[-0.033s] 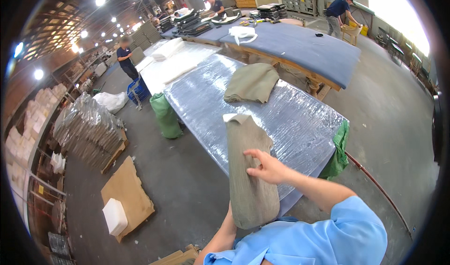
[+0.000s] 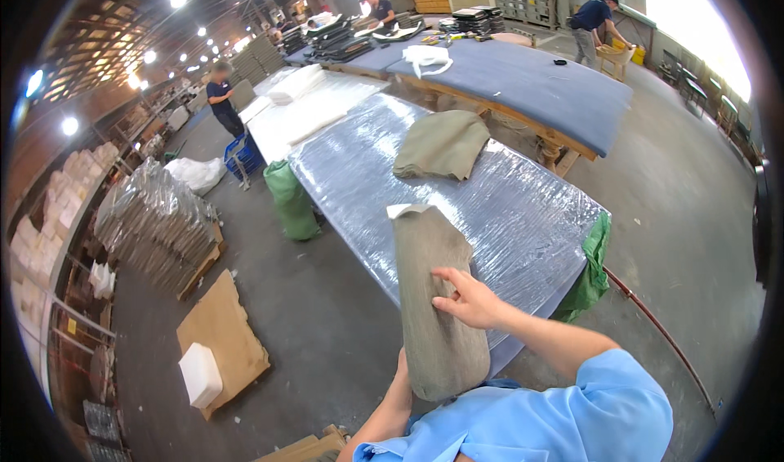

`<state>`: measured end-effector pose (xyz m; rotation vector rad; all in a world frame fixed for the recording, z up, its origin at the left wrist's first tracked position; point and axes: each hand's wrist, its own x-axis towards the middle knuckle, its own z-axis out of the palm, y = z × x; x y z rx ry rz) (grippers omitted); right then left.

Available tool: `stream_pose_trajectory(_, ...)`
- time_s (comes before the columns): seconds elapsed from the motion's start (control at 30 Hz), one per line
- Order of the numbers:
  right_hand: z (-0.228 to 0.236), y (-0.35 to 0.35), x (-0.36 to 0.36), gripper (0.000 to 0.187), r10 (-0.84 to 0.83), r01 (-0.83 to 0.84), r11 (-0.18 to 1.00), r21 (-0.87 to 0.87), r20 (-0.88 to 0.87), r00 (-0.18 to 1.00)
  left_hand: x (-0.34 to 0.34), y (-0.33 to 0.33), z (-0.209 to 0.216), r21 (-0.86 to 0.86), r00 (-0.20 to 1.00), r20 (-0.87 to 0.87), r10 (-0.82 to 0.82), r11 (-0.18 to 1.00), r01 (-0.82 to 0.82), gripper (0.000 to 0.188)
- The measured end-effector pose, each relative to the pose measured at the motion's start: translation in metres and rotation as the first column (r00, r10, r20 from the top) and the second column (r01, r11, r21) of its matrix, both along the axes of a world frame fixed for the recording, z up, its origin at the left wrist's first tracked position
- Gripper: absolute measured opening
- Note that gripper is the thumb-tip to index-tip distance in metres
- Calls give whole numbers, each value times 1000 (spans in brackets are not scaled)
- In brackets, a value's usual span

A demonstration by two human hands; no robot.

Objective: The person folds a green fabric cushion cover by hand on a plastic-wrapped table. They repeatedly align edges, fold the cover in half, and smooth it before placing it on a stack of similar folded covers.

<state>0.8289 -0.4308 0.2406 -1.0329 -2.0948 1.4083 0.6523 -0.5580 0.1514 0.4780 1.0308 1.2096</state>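
Note:
A long grey-green fabric cushion (image 2: 441, 331), with white padding showing at its far end, extends from my body out over the plastic-covered table (image 2: 506, 225). My right hand (image 2: 472, 300) rests on or just above the cushion's upper face, index finger and thumb apart, gripping nothing. My left hand (image 2: 400, 366) is at the cushion's near left side, supporting it from beneath or the edge; its fingers are hidden behind the fabric. Farther up the table lies a second grey-green fabric piece (image 2: 443, 145), folded or draped flat.
White padding sheets (image 2: 302, 123) cover the table's far end. A blue padded table (image 2: 523, 86) stands beyond. Green sacks (image 2: 292, 205) hang or stand by the table. At left are a wrapped stack (image 2: 155, 225) and brown cardboard (image 2: 229, 343). Several co-workers (image 2: 222, 98) are farther off.
My right hand has shifted slightly toward me over the cushion. The cushion's far end sits a little lower in view. Otherwise the scene looks the same.

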Motion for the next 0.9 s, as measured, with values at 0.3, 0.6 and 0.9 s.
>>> stream_pose_trajectory(0.3,-67,-12,-16,54,-287,281,957,-68,-111,951,8,13,73,425,982,-95,161,899,-106,77)
stream_pose_trajectory(0.6,-41,78,-11,50,-362,364,927,-90,-471,805,52,71,77,511,948,-259,186,859,-29,74)
stream_pose_trajectory(0.9,-36,168,8,71,-375,410,910,-61,-542,752,30,183,68,428,912,-355,204,903,-35,89)
